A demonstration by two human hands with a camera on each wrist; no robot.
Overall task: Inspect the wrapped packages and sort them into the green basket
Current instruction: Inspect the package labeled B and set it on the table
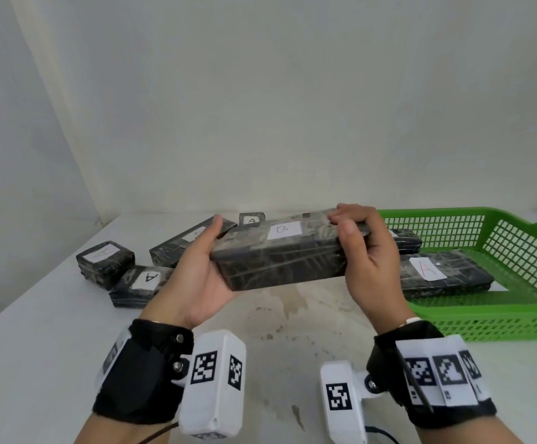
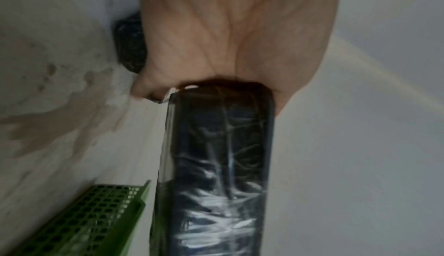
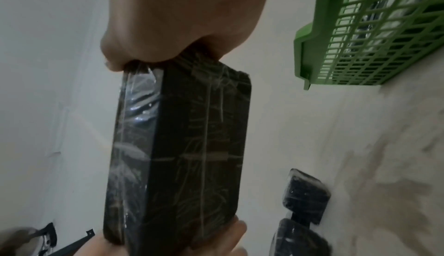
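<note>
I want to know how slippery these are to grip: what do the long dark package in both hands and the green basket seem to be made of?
The long dark package, held by the left hand and right hand, looks wrapped in clear glossy plastic film: creases and white glints show; its contents cannot be seen. Its white label looks like matte paper. The green basket seems moulded rigid plastic, with lattice walls and a smooth rim.

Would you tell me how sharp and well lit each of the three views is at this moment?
Head view: evenly lit and sharp enough to read the B label on the held package, with wide-angle bending at the edges. Left wrist view: dim, with motion blur on the left hand. Right wrist view: dim, soft, with glare streaks on the wrap.
</note>
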